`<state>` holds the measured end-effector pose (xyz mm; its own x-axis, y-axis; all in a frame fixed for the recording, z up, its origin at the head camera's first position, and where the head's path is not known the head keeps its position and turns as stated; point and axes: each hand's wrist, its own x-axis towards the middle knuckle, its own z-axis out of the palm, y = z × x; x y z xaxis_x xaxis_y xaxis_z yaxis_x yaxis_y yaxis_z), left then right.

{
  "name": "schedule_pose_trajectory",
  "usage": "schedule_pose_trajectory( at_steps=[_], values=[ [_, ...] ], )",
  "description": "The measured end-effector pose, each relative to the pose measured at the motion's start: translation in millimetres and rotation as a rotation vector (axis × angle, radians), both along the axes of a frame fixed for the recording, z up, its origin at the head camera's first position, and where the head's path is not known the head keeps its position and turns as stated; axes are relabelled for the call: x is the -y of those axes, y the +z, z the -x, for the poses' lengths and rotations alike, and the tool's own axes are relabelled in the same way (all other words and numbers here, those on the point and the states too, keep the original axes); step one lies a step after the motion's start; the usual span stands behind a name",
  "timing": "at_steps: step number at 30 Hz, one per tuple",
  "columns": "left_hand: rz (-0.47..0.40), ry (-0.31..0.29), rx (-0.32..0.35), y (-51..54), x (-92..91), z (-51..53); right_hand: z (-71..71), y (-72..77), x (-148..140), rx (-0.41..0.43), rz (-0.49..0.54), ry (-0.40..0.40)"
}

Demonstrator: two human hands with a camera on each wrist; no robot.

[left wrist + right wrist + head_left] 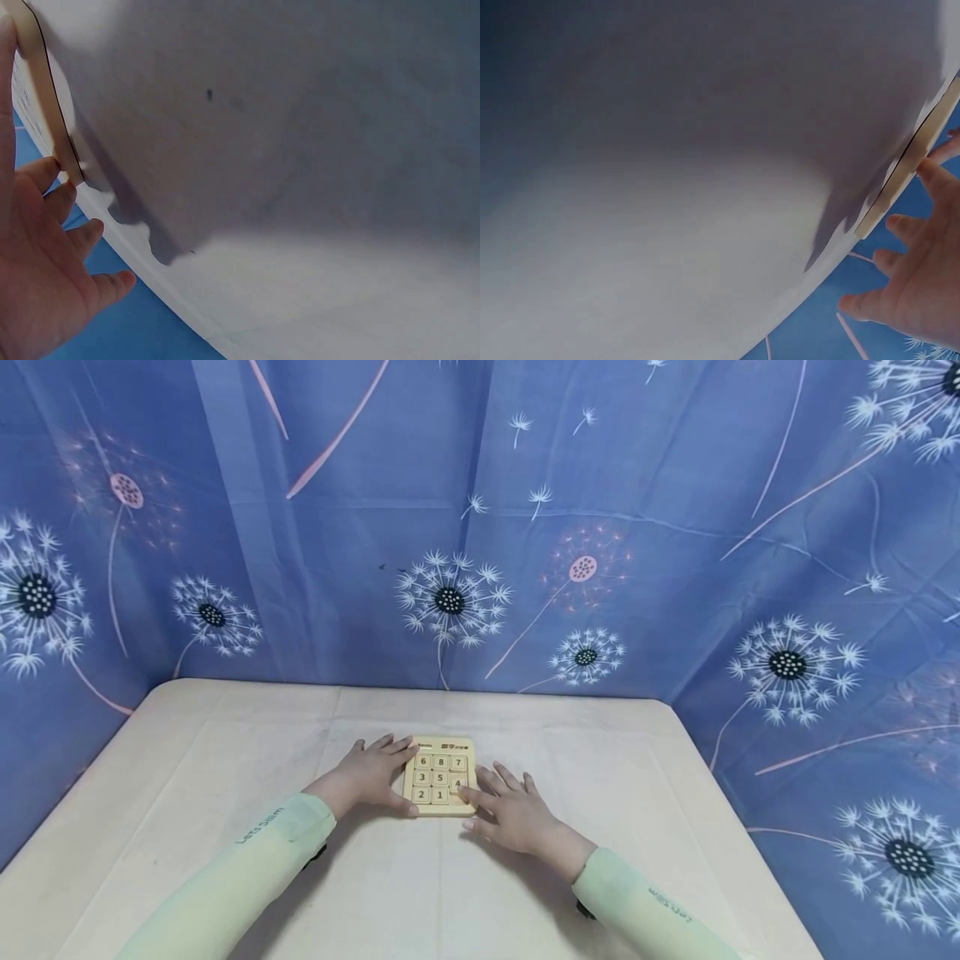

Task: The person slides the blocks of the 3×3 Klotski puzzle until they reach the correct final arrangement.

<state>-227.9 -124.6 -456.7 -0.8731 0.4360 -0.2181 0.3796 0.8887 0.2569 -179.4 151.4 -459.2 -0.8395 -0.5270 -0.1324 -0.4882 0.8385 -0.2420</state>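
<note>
A yellow number sliding puzzle (444,811) lies flat on the table, its number tiles in a three-by-three frame. Tile 4 (457,782) sits a little lower than tiles 3 and 5, partway toward the gap in the lower right corner. My left hand (367,777) holds the puzzle's left side, thumb at the near corner and index finger at the far one. In the left wrist view, fingers of that hand touch the wooden edge (54,97). The right hand (517,814) puts its index fingertip on tile 4, its other fingers spread beside the frame.
A pale cloth covers the table (247,735), which has rounded far corners. Behind and at both sides hangs a blue curtain (337,593) with dandelion prints. Light green sleeves (247,868) cover both forearms.
</note>
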Motion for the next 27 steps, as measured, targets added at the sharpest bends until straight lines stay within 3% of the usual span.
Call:
schedule_pose_trajectory(
  at_steps=[27],
  values=[
    [-0.002, 0.003, 0.011, -2.6, 0.8, 2.3, 8.0, 2.2, 4.4, -0.005, -0.036, -0.034]
  ],
)
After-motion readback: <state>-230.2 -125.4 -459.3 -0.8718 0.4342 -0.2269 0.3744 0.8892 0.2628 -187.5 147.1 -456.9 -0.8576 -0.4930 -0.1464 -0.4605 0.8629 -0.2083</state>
